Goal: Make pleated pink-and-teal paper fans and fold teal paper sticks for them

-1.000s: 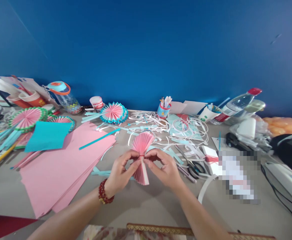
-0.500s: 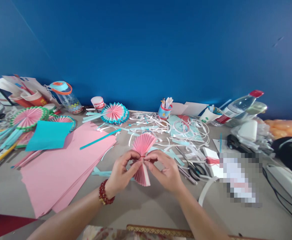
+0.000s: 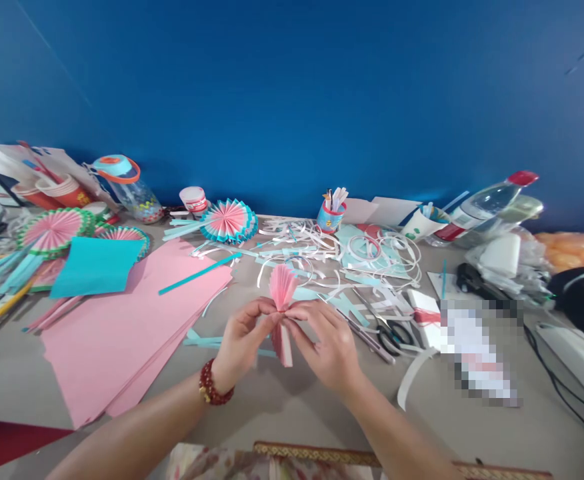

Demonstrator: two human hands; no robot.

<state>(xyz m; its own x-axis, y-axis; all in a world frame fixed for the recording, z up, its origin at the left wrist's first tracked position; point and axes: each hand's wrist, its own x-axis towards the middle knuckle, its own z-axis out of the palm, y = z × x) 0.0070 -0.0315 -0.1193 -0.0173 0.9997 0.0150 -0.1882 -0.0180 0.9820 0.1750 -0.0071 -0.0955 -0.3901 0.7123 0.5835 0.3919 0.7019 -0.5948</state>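
A pleated pink paper fan [image 3: 283, 285] is pinched at its narrow middle, its folds spreading above and below my fingers. My left hand [image 3: 245, 339], with a dark red bead bracelet [image 3: 214, 383] on the wrist, grips the middle from the left. From the right, the fingertips of my right hand [image 3: 328, 343] close on the same spot. Something thin and reddish seems to cross the fan's middle, but my fingers mostly hide it. The fan is held above the table, roughly upright.
Pink sheets [image 3: 137, 327] and a teal square [image 3: 97, 267] lie to the left. Finished paper rosettes [image 3: 229, 221] stand behind. Paper scraps [image 3: 297, 237], scissors [image 3: 395, 335] and a white box [image 3: 426, 319] lie right of centre. Plastic bottles [image 3: 487, 203] lean near the blue wall.
The fan has narrowed, its upper and lower halves less spread and turned more edge-on. Both hands stay pinched at its middle. The view has shifted slightly.
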